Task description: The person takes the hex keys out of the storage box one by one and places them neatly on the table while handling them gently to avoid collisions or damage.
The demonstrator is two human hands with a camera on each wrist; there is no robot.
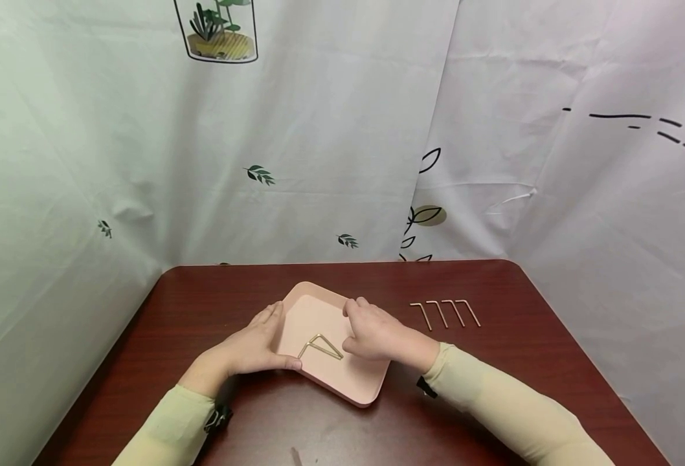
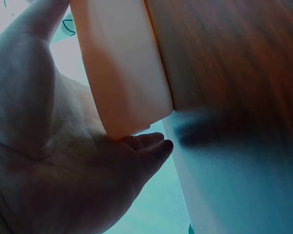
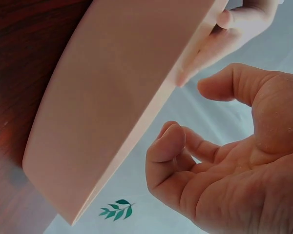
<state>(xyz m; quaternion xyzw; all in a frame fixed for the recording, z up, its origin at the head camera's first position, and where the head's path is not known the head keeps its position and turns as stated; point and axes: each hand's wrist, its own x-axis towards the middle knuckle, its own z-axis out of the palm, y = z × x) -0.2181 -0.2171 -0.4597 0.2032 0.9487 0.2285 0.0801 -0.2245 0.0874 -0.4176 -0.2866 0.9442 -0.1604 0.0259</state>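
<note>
A shallow pink tray (image 1: 319, 310) sits at an angle on the table, with a few gold-coloured L-shaped rods (image 1: 325, 349), like hex keys, crossing on its floor. My left hand (image 1: 255, 343) rests against the tray's left corner, fingers extended along one side and thumb along the front rim. In the left wrist view, the palm faces the tray's outer wall (image 2: 127, 63). Over the tray's right part hovers my right hand (image 1: 374, 330), its fingers loosely bent. The right wrist view shows a gap between thumb and fingers (image 3: 168, 146), with nothing visible in it.
Several similar L-shaped rods (image 1: 444, 314) lie in a row on the dark red table (image 1: 494, 369), right of the tray. A white patterned curtain (image 1: 319, 129) hangs behind the table and along both sides. A small greyish mark (image 1: 296, 456) shows near the front.
</note>
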